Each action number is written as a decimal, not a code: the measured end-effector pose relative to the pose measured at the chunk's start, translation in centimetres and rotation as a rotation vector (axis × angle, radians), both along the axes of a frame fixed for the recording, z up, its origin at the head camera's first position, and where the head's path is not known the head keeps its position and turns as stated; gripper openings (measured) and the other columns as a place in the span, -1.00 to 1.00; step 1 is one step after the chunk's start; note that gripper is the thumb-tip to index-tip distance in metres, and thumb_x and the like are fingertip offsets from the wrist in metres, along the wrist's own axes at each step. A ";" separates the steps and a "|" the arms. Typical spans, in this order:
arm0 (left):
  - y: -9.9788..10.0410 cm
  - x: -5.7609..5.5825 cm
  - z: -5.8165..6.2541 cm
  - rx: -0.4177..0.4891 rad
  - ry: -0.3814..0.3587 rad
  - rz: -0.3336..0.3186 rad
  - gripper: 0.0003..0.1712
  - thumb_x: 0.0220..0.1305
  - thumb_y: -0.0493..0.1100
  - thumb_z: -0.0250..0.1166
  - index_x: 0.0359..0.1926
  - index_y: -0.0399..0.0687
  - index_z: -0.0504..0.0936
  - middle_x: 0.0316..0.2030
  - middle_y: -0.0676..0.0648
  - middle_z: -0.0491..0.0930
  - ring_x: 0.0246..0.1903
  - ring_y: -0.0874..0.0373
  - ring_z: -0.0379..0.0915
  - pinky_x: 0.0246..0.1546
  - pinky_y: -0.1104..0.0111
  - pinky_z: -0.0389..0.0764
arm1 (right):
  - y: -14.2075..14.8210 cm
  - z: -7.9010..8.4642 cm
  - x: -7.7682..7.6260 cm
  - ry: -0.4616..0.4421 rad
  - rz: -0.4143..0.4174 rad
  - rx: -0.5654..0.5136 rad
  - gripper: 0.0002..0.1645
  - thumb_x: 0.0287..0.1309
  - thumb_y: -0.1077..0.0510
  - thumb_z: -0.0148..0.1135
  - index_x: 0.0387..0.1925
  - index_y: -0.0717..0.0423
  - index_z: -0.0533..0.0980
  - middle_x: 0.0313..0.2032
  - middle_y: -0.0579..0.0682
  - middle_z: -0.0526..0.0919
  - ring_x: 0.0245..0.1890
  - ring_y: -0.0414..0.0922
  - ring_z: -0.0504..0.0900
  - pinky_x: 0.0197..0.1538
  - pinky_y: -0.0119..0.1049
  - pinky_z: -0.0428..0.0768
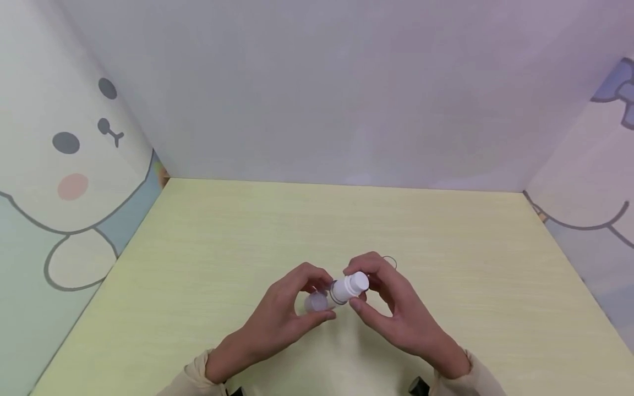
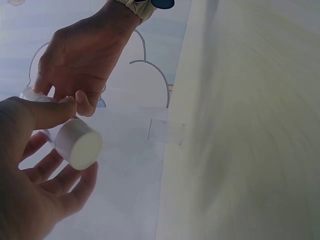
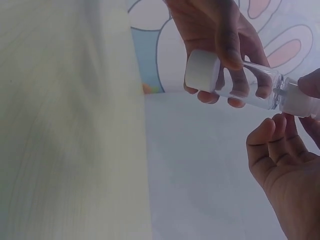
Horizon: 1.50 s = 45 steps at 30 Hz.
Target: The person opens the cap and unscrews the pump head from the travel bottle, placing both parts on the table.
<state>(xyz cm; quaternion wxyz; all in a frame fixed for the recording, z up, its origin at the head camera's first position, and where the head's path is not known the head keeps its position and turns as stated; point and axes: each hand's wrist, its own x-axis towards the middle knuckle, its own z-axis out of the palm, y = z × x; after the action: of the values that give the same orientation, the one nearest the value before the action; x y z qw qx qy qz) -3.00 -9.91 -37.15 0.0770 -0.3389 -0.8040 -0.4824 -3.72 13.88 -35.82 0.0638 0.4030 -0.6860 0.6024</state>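
Note:
Between the two hands is a small clear bottle (image 3: 255, 85) with a wide white base (image 3: 201, 71), held tilted above the table. My left hand (image 1: 282, 308) grips its clear body, with the thumb on one side and the fingers on the other. At the other end, my right hand (image 1: 396, 302) pinches the white top (image 1: 350, 286) of the bottle between thumb and fingers. Top and bottle neck meet or nearly meet; I cannot tell whether they are joined. A clear cap (image 2: 166, 131) stands on the table, mostly hidden behind the right hand in the head view.
The pale wooden table (image 1: 223, 236) runs back to a plain light wall (image 1: 317, 99). Side panels with cartoon animals, one on the left (image 1: 74, 165) and one on the right (image 1: 584, 192), border it.

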 end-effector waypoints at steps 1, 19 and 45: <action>0.0 0.0 0.0 -0.003 -0.008 0.002 -0.40 0.13 -0.21 0.61 0.13 0.08 0.52 -0.02 0.15 0.59 -0.07 0.27 0.58 -0.01 0.41 0.70 | 0.0 0.0 0.0 -0.004 -0.005 0.006 -0.44 0.16 0.57 0.28 0.18 0.29 0.41 -0.04 0.05 0.49 -0.19 -0.18 0.50 -0.22 -0.32 0.62; 0.1 0.3 0.1 -0.030 -0.035 0.018 -0.40 0.13 -0.17 0.62 0.13 0.13 0.51 -0.01 0.21 0.57 -0.08 0.32 0.56 -0.04 0.44 0.69 | 0.5 0.0 0.3 -0.100 -0.096 0.049 -0.48 0.17 0.51 0.37 0.08 0.13 0.43 -0.11 -0.03 0.54 -0.26 -0.22 0.53 -0.22 -0.35 0.63; 0.2 0.1 -0.9 -0.023 0.029 -0.007 -0.40 0.18 -0.19 0.58 0.17 0.06 0.49 -0.01 0.13 0.58 -0.10 0.24 0.59 -0.05 0.44 0.71 | 1.1 0.3 -0.2 -0.076 -0.060 -0.075 -0.53 0.26 0.56 0.14 0.17 0.32 0.42 0.02 0.15 0.53 -0.06 -0.08 0.55 0.01 -0.41 0.64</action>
<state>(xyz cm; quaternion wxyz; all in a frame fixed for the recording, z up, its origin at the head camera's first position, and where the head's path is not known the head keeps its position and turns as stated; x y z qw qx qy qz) -2.91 -9.69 -38.09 0.0828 -0.3496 -0.8071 -0.4685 -3.95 14.96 -35.55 0.0708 0.3564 -0.6767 0.6404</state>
